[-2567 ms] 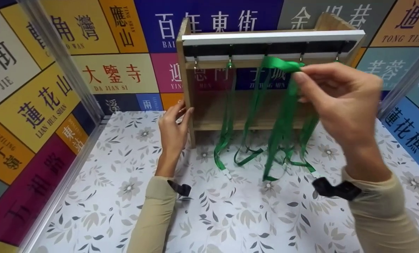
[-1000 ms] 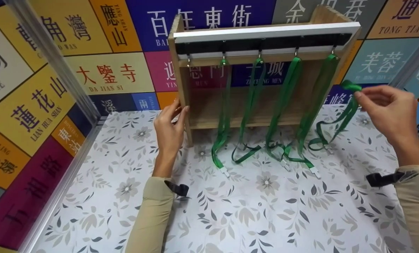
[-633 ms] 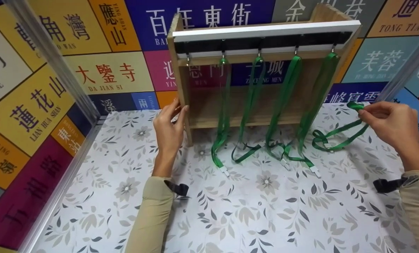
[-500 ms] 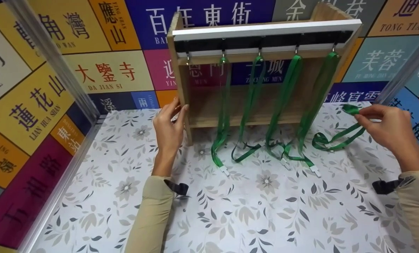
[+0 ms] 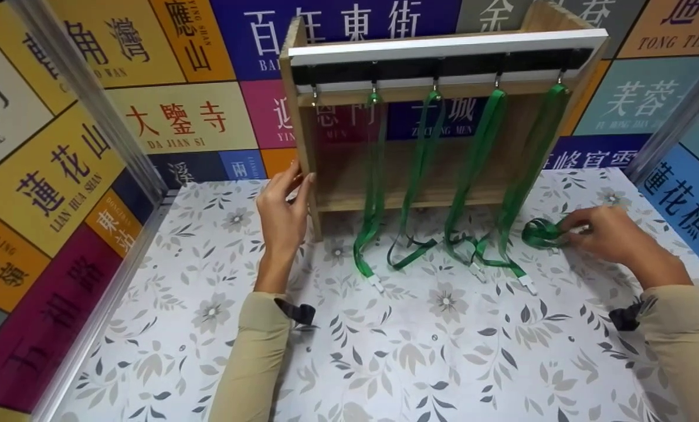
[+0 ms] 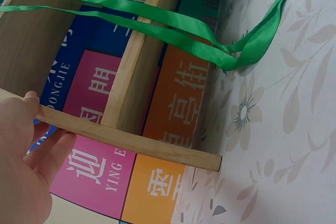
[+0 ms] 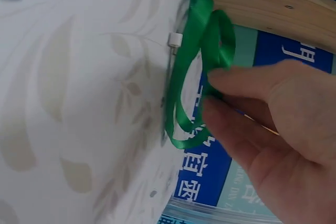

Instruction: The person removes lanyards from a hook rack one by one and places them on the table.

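In the head view my left hand (image 5: 282,208) grips the left side panel of a wooden rack (image 5: 302,146), thumb on the front and fingers behind it. The left wrist view shows the same hold on the panel edge (image 6: 136,142). At the right of the rack, my right hand (image 5: 613,234) pinches a loose green ribbon lanyard (image 5: 540,233), gathered in loops low at the tabletop. In the right wrist view the thumb and fingers (image 7: 231,82) meet at the ribbon, and its white end clip (image 7: 175,39) shows beside the loops.
Several green lanyards (image 5: 478,152) hang from hooks on the rack's black strip (image 5: 408,69), their white clips (image 5: 375,282) lying on the floral tabletop (image 5: 384,363). The leftmost hook (image 5: 315,95) bears no lanyard. Printed wall panels (image 5: 179,120) stand behind and at both sides.
My right hand has carried the lanyard away from the rack's front to the right, then lowered it and moved back left, bunching the ribbon. The left hand keeps its hold on the rack.
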{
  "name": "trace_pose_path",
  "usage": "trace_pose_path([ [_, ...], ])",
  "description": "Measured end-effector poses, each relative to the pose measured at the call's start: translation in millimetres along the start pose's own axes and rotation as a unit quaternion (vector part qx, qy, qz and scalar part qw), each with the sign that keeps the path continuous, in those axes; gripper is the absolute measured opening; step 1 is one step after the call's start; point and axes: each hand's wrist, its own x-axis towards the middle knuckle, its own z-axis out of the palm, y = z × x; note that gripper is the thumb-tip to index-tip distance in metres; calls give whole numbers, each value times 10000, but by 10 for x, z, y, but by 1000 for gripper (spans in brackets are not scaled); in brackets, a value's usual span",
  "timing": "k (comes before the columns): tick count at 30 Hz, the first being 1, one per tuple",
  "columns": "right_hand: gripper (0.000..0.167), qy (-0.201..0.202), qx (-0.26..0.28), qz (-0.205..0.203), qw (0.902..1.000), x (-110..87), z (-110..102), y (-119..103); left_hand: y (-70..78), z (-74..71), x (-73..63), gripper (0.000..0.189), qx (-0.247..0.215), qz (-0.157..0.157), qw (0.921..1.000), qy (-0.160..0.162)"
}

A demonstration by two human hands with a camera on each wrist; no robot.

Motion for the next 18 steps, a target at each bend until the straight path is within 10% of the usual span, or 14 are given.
trace_pose_path([
  [4,26,-660,188,402,9968,7,74,-1,-5,-2,3,46,-59,5,10000,-9],
  [18,46,-992,-49,1444,9845,-20,-41,58,12,-11,0,48,-34,-116,9999,-48],
])
